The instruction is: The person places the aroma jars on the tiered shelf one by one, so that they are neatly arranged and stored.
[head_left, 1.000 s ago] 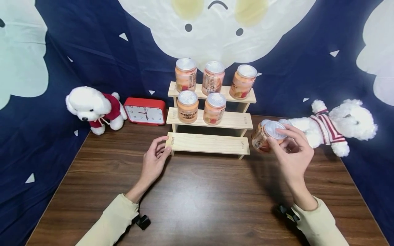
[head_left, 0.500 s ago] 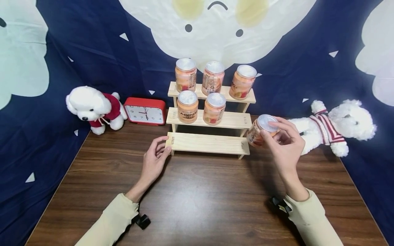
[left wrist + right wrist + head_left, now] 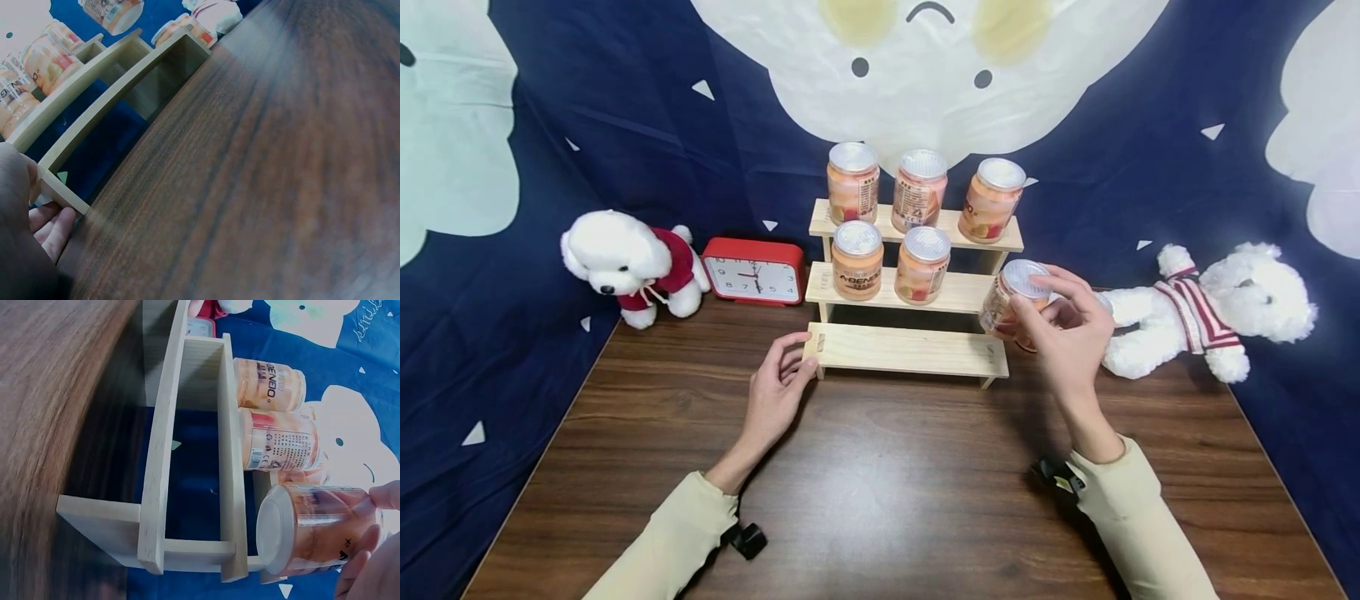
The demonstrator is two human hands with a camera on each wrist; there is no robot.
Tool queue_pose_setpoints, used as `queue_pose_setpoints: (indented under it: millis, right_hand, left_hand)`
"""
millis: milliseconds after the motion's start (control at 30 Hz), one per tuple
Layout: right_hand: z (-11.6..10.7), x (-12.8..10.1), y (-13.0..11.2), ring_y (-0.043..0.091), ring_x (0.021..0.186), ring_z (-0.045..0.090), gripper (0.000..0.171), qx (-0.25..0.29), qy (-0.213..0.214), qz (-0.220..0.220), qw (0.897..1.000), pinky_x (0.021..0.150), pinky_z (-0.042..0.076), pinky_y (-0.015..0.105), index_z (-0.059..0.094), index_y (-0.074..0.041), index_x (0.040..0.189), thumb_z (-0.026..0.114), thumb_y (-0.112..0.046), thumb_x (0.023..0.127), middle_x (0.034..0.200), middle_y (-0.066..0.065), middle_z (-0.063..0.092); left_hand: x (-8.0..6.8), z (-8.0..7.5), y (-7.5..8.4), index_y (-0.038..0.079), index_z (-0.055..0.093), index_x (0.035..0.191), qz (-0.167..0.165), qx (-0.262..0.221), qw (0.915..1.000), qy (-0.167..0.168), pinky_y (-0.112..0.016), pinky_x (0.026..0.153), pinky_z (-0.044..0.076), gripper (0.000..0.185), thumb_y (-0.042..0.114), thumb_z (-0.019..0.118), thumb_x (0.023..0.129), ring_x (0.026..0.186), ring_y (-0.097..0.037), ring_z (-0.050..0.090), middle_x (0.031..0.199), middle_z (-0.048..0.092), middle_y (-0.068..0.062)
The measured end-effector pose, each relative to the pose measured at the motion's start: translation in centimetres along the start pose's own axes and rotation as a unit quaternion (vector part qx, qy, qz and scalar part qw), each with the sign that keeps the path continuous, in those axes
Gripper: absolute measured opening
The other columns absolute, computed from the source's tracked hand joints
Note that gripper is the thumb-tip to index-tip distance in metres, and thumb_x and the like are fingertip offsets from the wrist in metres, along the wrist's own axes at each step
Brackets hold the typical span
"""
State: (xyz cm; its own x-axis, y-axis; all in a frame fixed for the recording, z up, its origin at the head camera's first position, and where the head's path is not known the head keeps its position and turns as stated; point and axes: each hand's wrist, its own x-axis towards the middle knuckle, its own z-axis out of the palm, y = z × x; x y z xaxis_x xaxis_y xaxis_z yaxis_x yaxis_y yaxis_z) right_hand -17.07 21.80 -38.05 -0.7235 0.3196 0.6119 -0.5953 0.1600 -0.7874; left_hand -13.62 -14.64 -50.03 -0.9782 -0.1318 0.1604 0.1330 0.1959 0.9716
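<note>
A three-tier wooden stand (image 3: 910, 348) stands on the table. My left hand (image 3: 778, 387) grips the left end of its lowest step, with fingertips (image 3: 57, 232) against the end panel in the left wrist view. My right hand (image 3: 1071, 342) holds a jar (image 3: 1006, 302) with a clear ribbed lid and orange contents near its top. This jar is tilted and raised by the right end of the middle step; in the right wrist view its base (image 3: 275, 530) faces the stand. Two similar jars (image 3: 857, 271) sit on the middle step, and three jars (image 3: 919, 200) on the top step.
More jars (image 3: 199, 34) stand on the table beyond the stand's right end, mostly hidden by my right hand in the head view. A red clock (image 3: 754, 271) and a white plush dog (image 3: 632, 267) are at the left. A plush toy (image 3: 1217, 308) lies at the right.
My right hand has carried the jar leftward and slightly up, from beside the stand to the right end of its middle step. The left hand has stayed put.
</note>
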Motion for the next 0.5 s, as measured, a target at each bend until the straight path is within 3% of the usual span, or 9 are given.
queue_pose_setpoints:
  millis: [500]
  right_hand:
    - [2.4,0.6,1.3,0.005,0.064,0.055,0.032,-0.03,-0.012,0.0,0.999,0.059,0.047,0.014,0.08,0.01,0.114,0.091,0.007,0.084,0.127,0.013,0.074]
  left_hand:
    - [0.0,0.0,0.1,0.008,0.065,0.148,-0.005,0.008,1.0,0.0,-0.013,0.093,0.06,0.04,0.01,0.074,0.108,0.108,-0.003,0.072,0.128,0.078,-0.023]
